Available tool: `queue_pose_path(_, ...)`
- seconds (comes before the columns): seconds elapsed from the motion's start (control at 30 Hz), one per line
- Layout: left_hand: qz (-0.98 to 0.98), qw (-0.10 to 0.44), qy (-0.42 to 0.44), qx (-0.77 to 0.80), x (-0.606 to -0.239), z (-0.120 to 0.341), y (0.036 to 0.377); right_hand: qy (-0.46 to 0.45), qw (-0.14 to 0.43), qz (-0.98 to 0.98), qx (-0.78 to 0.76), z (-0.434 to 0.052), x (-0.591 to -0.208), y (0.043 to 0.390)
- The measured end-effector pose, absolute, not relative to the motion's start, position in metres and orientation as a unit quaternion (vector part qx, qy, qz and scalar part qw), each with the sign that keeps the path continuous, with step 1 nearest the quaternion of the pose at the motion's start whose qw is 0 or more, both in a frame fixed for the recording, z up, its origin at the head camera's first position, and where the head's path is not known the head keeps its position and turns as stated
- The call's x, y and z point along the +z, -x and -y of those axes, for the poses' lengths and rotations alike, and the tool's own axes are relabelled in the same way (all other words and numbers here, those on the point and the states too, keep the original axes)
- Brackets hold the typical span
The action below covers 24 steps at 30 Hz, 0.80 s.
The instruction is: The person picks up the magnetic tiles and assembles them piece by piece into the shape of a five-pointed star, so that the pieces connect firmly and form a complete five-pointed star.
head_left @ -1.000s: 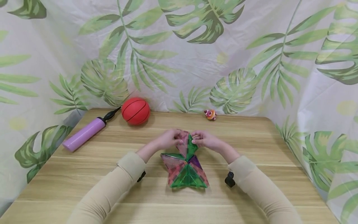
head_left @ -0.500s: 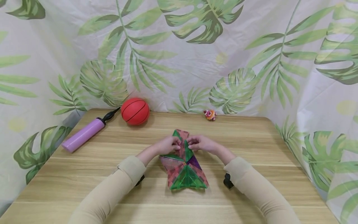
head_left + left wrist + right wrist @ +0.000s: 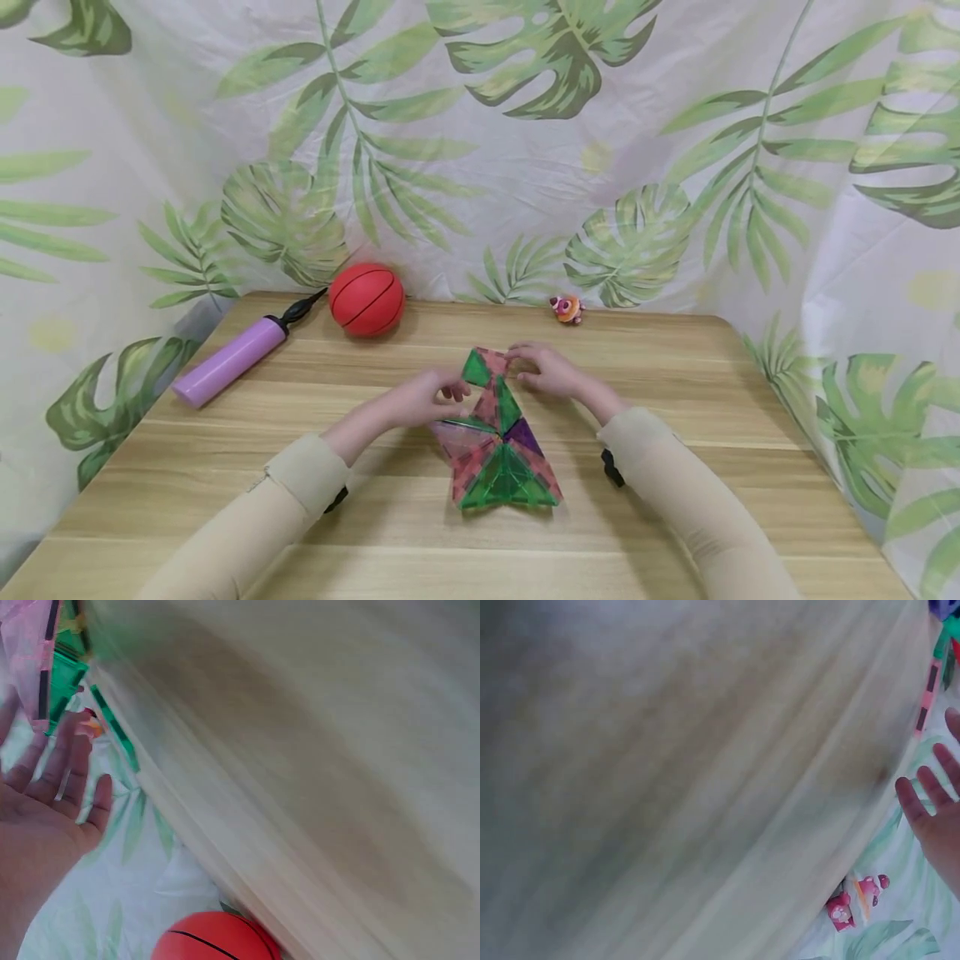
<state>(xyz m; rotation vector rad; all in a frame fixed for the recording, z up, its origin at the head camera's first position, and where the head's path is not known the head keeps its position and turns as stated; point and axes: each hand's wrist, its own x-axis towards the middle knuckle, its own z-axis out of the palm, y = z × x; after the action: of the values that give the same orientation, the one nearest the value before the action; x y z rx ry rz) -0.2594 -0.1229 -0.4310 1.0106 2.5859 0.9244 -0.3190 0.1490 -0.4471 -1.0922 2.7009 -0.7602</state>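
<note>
- Green and pink tiles [image 3: 498, 437] are laid flat on the wooden surface [image 3: 675, 525], between the hands.
- Left hand [image 3: 420, 402] and right hand [image 3: 546, 369] are seen open, fingers loose, nothing gripped.
- Joined tiles could be knocked apart if brushed by a sleeve.
- Half a second earlier, both hands were pressed on the top tiles; now they are drawn apart.

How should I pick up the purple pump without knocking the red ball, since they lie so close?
Take the purple pump by the middle of its smooth cylinder body, coming from above or from its near-left end. It lies flat and slanted on the table; its black nozzle end points at the red ball, so a grip away from that end probably leaves the ball undisturbed.
</note>
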Motion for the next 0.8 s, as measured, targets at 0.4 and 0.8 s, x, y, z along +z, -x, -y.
queue_pose_path(0.4, -0.882, 0.032, -0.398, 0.251, -0.438, 0.130, 0.242, 0.391, 0.106, -0.892, -0.203, -0.159, -0.452, 0.315)
queue_pose_path(0.8, -0.897, 0.013, -0.365, 0.250, -0.438, 0.130, 0.235, 0.369, 0.087, -0.901, -0.212, -0.208, -0.451, 0.298)
